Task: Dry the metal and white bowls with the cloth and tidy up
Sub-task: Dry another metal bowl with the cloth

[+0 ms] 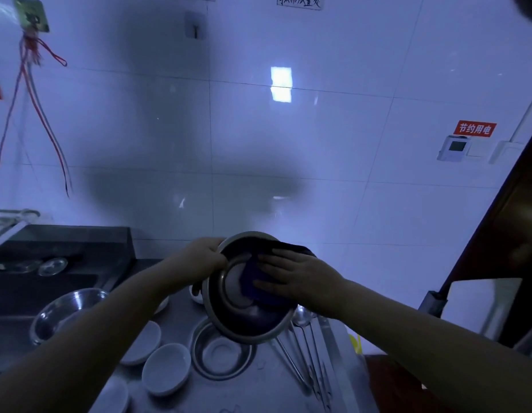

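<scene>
Two hands are busy over a grey steel worktop (267,380) that runs along a glossy white tiled wall (288,162), pretty dim lighting overall. Far left there's a dark sink (44,281) with a couple of clear glass lids (53,266) lying at its back edge. Next to that sits one empty shiny metal bowl (65,311) at the sink's edge. Then three shallow white bowls (166,368) on the worktop that I can count for sure, all empty, partly hidden under the left arm; can't tell if there's more. Another wide metal basin (223,353) sits right beside them, also empty. Held up in the air above it is the round metal bowl being dried (246,317), tilted so its inside faces the camera. The left hand (202,257) grips its upper left rim. The right hand (294,278) lies flat with fingers straight, pressing a dark blue cloth (255,281) into the bowl's inside. Right of the basin, some long metal ladles (303,347) lie on the worktop; I can't count them. Red sign (474,128) on the wall far right.
</scene>
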{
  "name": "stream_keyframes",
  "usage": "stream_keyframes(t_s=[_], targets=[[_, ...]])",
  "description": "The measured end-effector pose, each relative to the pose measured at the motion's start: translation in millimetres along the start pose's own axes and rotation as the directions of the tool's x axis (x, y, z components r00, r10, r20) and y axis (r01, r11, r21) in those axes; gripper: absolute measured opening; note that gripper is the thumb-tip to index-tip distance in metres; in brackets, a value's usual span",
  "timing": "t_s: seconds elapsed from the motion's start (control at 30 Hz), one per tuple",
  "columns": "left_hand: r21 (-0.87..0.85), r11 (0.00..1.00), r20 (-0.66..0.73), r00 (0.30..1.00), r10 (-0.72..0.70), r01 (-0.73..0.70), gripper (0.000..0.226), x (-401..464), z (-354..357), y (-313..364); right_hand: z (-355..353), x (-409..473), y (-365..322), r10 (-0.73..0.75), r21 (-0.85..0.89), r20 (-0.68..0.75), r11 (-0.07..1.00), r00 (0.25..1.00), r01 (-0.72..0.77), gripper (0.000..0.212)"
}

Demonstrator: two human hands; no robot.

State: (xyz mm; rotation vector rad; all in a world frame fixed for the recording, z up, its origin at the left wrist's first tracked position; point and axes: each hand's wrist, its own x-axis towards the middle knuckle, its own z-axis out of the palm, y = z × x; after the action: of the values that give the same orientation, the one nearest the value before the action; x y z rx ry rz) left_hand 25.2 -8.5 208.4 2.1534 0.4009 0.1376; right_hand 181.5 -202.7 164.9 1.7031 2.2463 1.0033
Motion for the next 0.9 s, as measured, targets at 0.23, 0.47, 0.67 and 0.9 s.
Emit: stream_keyframes(t_s=[0.23, 0.47, 0.67, 0.9], targets=[[0.344, 0.939, -0.214, 0.973, 0.092, -0.013, 0.066, 2.1, 3.7, -18.6, 0.6, -16.0, -6.7, 0.114, 0.235, 0.044, 0.964, 0.993, -0.121, 0.020], [0.786, 0.431, 0.141, 0.807, 0.573, -0.443, 0.034, -20.2, 40.3, -11.6, -3.4, -10.9, -11.5, 0.321, 0.433, 0.129, 0.833, 0.938, -0.345, 0.021], [0.104, 0.973, -0.158, 0.962, 0.222, -0.207, 0.018, -6.6, 37.2, -19.9, -12.0, -13.1, -2.2, 0.758, 0.610, -0.145, 0.575, 0.635, -0.546, 0.040], [-0.615, 0.788, -0.239, 0.953, -0.188, 0.001, 0.015, -4.8, 69.7, 5.4, -13.7, 11.4, -17.8, 0.809, 0.518, -0.190, 0.564, 0.556, -0.643, 0.054]])
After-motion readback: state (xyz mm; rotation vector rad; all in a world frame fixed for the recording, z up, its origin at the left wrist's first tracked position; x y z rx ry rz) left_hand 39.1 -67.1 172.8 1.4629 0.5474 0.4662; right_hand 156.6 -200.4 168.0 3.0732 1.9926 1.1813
